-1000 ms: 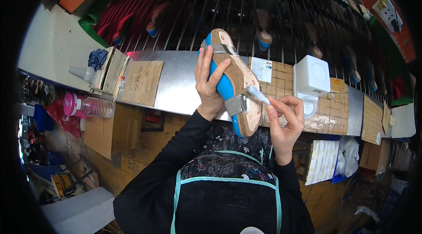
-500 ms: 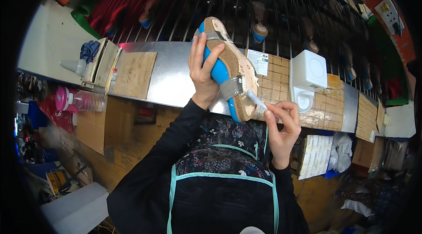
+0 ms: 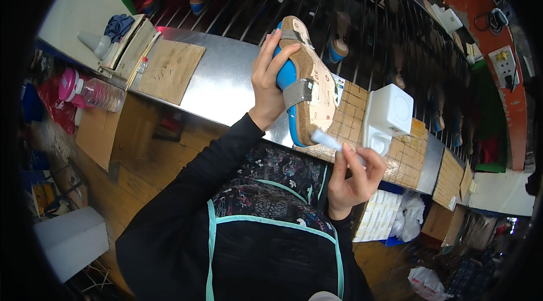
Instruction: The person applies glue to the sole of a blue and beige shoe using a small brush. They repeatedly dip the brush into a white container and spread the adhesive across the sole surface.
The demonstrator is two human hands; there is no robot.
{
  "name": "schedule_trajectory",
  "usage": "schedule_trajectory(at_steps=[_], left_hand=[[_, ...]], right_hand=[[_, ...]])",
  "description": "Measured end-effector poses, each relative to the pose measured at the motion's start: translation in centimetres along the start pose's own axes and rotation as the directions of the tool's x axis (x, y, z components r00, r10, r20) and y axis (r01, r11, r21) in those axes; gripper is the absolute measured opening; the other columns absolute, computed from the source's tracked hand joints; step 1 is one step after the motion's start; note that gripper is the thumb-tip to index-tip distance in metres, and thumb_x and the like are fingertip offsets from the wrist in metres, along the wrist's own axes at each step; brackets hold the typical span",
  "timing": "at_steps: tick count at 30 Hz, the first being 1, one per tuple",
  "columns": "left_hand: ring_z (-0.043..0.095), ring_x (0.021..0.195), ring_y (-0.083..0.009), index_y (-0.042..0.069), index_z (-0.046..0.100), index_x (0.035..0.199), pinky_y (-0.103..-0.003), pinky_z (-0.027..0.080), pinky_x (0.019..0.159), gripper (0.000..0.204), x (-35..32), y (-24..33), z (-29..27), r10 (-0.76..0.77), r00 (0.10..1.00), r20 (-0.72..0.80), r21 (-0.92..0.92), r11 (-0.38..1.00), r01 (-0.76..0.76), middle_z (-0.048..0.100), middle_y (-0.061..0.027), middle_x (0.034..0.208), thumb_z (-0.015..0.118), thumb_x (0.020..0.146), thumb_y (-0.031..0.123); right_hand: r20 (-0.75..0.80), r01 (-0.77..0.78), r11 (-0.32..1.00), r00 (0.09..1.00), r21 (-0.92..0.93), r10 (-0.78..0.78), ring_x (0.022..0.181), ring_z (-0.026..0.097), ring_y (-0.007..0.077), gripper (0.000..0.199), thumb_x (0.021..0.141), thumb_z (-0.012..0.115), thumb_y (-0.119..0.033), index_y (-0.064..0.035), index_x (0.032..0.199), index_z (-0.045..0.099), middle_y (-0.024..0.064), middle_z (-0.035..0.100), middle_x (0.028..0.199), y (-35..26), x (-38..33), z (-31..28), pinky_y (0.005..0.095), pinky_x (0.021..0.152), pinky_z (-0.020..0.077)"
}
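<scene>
A sandal in the making is held up with its underside turned to the right. It has a blue shoe last, a cork-brown edge, grey straps folded over and a pale sole face. Wrapped around its left side, the fingers of my left hand grip the last. My right hand pinches a small whitish brush, slightly blurred. The brush's tip is at the lower end of the sole, by the cork edge; whether it touches cannot be made out.
A white dispenser with a small cup stands on a taped cardboard sheet to the right. Behind the metal bench edge, more lasts sit on a rack of bars. Leftward are a wooden board and a pink-lidded bottle.
The view has turned, so the bench slants more. The brush has moved from beside the lower strap down to the sole's lower end. The left hand keeps its grip on the sandal.
</scene>
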State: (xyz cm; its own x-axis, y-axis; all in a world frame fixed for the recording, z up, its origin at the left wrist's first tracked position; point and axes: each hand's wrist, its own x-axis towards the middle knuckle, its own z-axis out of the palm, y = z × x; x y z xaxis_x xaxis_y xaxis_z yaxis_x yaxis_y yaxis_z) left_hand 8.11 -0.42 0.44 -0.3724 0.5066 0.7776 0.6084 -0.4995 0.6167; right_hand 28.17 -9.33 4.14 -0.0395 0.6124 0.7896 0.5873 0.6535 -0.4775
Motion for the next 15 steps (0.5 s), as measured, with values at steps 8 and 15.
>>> schedule_trajectory(at_steps=[8, 15], left_hand=[[0.050, 0.128, -0.0355, 0.016, 0.061, 0.123, -0.042, 0.046, 0.103, 0.051, 0.9, 0.9, 0.8, -0.058, 0.998, 0.010, -0.140, 0.988, 0.059, 0.046, -0.0173, 0.143, 0.078, 0.075, 0.012], [0.052, 0.127, -0.0311, 0.016, 0.060, 0.125, -0.038, 0.048, 0.101, 0.050, 1.1, 1.6, 1.4, -0.068, 0.995, 0.070, -0.228, 0.970, 0.082, 0.049, -0.0164, 0.141, 0.076, 0.077, 0.010]], right_hand=[[-0.059, 0.159, 0.969, 0.983, -0.188, -0.173, 0.081, 0.052, 0.0189, 0.035, 0.068, 0.082, -0.005, -0.0158, 0.101, 0.076, 0.0037, 0.053, 0.096, 0.5, 0.5, -0.7, 0.0331, 0.083, 0.0350], [-0.065, 0.248, 0.956, 0.963, -0.157, -0.260, 0.067, 0.052, 0.0143, 0.040, 0.064, 0.082, -0.004, -0.0196, 0.101, 0.076, 0.0016, 0.049, 0.099, -0.3, 2.1, -0.7, 0.0327, 0.086, 0.0281]])
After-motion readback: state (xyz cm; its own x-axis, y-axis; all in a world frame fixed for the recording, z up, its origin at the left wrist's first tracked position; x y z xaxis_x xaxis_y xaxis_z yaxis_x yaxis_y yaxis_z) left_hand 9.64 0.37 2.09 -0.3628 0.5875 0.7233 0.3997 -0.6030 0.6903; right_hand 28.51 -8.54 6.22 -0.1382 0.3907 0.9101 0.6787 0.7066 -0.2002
